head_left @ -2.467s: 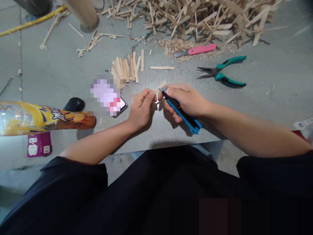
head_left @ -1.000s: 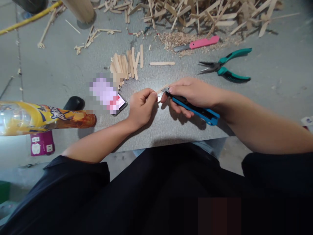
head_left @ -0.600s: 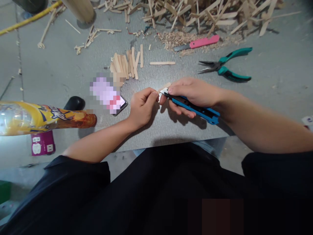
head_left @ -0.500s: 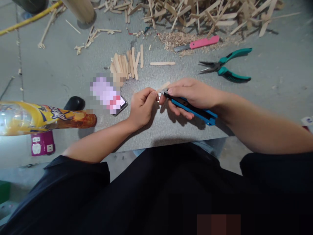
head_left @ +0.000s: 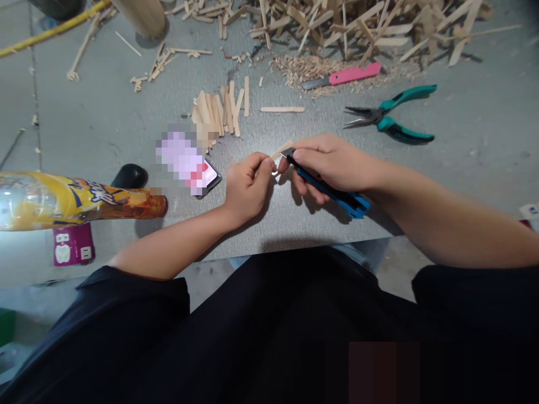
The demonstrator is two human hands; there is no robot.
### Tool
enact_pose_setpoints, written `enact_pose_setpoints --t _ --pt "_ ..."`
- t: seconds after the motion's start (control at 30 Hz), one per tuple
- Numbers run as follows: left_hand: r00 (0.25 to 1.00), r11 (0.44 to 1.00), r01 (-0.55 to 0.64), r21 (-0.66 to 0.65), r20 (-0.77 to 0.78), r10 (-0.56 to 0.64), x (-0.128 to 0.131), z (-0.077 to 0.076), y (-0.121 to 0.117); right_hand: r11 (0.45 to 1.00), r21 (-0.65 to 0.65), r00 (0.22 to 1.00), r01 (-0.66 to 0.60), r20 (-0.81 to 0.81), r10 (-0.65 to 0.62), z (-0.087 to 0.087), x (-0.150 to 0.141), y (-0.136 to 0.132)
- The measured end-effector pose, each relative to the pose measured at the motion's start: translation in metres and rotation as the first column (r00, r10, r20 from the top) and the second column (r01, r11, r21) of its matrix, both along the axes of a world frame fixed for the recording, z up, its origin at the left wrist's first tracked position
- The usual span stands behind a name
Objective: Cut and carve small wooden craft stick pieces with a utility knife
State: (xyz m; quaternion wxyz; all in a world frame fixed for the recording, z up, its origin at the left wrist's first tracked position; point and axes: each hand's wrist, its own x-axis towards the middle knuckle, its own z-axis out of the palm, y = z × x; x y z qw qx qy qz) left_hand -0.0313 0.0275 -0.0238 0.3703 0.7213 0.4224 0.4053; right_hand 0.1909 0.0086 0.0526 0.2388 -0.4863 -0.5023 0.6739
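Note:
My left hand (head_left: 246, 188) is closed in a pinch on a thin wooden stick (head_left: 283, 148) whose far end pokes out beyond my fingers. My right hand (head_left: 332, 165) is wrapped round a blue and black utility knife (head_left: 337, 193). The knife's blade end rests against the stick right beside my left fingertips. Both hands hover just above a grey mat (head_left: 286, 219) near its front edge.
A bundle of cut sticks (head_left: 219, 112) and a single stick (head_left: 282, 109) lie behind my hands. Teal pliers (head_left: 389, 115) and a pink knife (head_left: 343, 77) sit at the right back, by shavings and a big stick pile (head_left: 357, 25). A phone (head_left: 208, 177) and a yellow bottle (head_left: 76, 199) lie left.
The knife handle has swung a little, with its rear end coming nearer to my right wrist. The blade stays at the stick. My left hand has kept its pinch.

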Motion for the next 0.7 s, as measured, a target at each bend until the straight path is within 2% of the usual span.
enact_pose_setpoints --t 0.17,0.33,0.5,0.57,0.6,0.67,0.7 --pt "0.993 0.986 0.100 -0.135 0.076 -0.091 -0.001 0.001 0.007 1.000 0.019 0.999 -0.023 -0.035 0.023 -0.002 0.005 0.001" --pt "0.961 0.953 0.233 -0.195 0.195 -0.195 -0.001 0.002 0.006 0.988 0.070 0.980 -0.137 -0.138 0.146 -0.014 0.009 0.002" --pt "0.969 0.971 0.138 -0.195 0.228 -0.091 0.000 -0.003 0.006 0.983 0.111 0.961 -0.145 -0.222 0.166 -0.012 0.019 0.005" --pt "0.975 0.977 0.104 -0.186 0.212 -0.063 0.001 -0.005 0.006 0.982 0.173 0.984 -0.076 -0.149 0.102 -0.010 0.026 0.010" --pt "0.977 0.981 0.085 -0.172 0.208 -0.048 0.001 -0.005 0.005 0.971 0.240 0.998 -0.024 -0.058 0.039 -0.011 0.029 0.013" --pt "0.981 0.989 0.050 -0.140 0.193 -0.022 0.001 -0.004 0.004 0.893 0.448 0.966 0.047 0.208 -0.156 -0.017 0.037 0.021" --pt "0.984 0.991 0.037 -0.131 0.180 -0.013 0.000 -0.003 0.003 0.824 0.567 0.899 0.006 0.358 -0.253 -0.022 0.041 0.025"
